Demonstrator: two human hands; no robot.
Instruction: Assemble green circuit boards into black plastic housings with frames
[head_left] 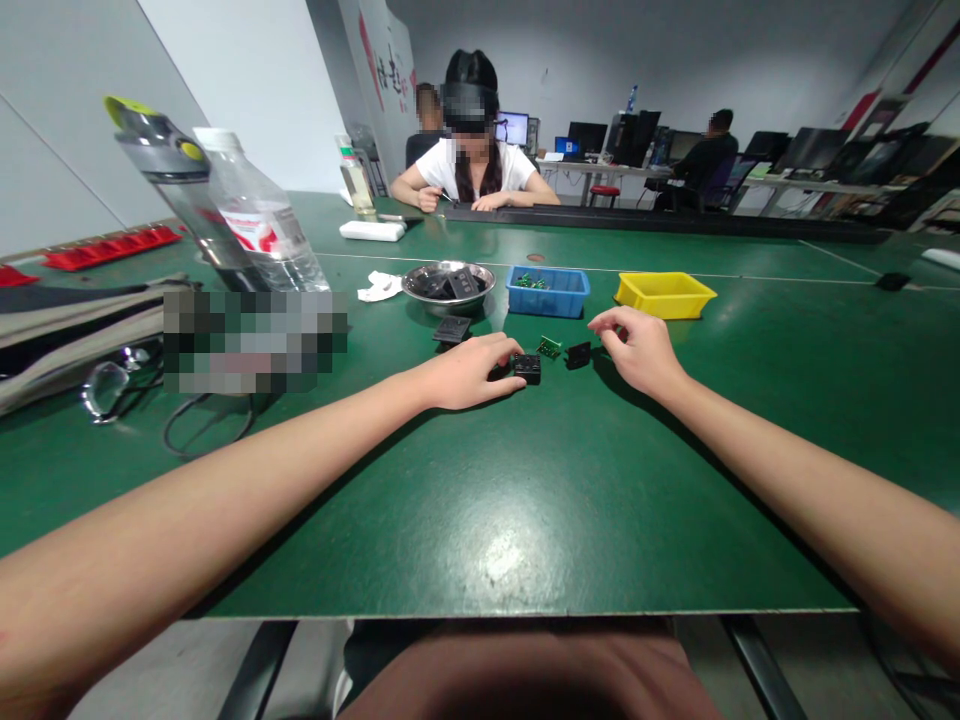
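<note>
My left hand (476,373) rests on the table with thumb and index finger at the near and far sides of a small black plastic box (527,369), gripping it. My right hand (642,346) hovers just right of a small black plastic piece (577,355), fingers bent and apart, with nothing visible in them. A small green circuit board (550,347) lies between the box and the black piece. Behind my left hand is a flat black cover (452,330). Farther back, a metal bowl (416,293) holds several black parts, and a blue bin (551,303) holds green circuit boards.
A yellow bin (666,296) stands behind my right hand. At left are a plastic bottle (262,225), a grey drinking bottle (176,180), a bag (75,330) and a cable (206,425). Across the green table (487,500) sits a person (472,160) with a headset.
</note>
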